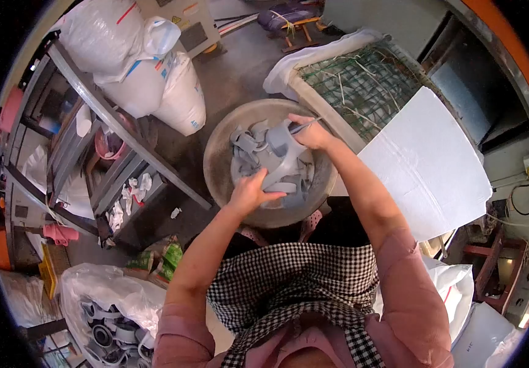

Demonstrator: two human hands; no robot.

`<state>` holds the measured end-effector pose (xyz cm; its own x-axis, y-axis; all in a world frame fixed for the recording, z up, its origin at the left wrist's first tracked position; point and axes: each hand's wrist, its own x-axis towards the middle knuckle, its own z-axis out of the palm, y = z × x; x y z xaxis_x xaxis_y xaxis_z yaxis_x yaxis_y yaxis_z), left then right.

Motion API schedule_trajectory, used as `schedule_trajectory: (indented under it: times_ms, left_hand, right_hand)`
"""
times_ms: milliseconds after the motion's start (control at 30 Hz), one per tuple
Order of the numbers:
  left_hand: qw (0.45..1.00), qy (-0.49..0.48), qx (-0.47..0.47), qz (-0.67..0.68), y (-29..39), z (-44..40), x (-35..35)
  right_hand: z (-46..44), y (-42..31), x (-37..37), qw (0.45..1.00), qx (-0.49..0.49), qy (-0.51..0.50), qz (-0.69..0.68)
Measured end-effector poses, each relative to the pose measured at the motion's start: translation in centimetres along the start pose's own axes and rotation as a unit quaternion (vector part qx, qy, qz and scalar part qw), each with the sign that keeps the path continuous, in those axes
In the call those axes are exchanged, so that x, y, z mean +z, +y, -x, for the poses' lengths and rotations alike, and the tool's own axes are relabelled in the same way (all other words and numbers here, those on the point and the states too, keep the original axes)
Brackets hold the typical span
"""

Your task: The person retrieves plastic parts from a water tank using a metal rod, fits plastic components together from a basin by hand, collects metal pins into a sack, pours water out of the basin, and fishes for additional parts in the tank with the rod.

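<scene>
Held grey plastic part (284, 161) over round basin (220, 132), mid-scene, just beyond checked apron (292, 270). Had left hand (252, 193) closed on near end of part, thumb out to right. Had right hand (314, 135) at far right end, narrow, round a thin pointed tool (306, 125), prob. a small blade; couldn't tell exact type, nor firmness of right-hand contact w/ part.

Called for firm left hold, esp. at near end, to stop any twisting. Best kept left thumb + fingertips well off tool's line, w/ point turned away from left wrist. If cutting, prob. needed short, light strokes rather than one hard push, given thin walls apt to flex or slip. Best turned part w/ left hand instead of reaching round w/ right. Also best worked low + central over basin, for catching any scraps.

Looked smooth, pale grey, prob. moulded; curved, w/ broad band toward far end + narrower run toward near end. Showed darker, bluish shade in hollow. Couldn't make out fine edges, burrs or cracks, too small to tell. Resembled, in colour, loose curved pieces (246, 141) in basin, some ringlike, some C-shaped, mostly at far left. Noted similar grey pieces (114, 334) in clear plastic bag (102, 279), near left, + white board (427, 172) at right, just beside right forearm.
</scene>
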<state>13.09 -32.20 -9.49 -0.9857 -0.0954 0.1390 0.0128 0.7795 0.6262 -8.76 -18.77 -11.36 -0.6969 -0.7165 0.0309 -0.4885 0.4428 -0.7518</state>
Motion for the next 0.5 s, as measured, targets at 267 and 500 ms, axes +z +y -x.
schedule_trajectory:
  times_ms: [267, 500]
  left_hand:
    - [0.998, 0.033, 0.048, -0.012, -0.2, -0.5, -0.6]
    - [0.996, -0.085, 0.020, -0.007, 0.0, 0.1, 2.1]
  right_hand:
    - [0.0, 1.5, 0.4, 0.997, -0.043, 0.006, -0.058]
    - [-0.7, 3.3, 2.9, 0.998, 0.060, -0.019, 0.030]
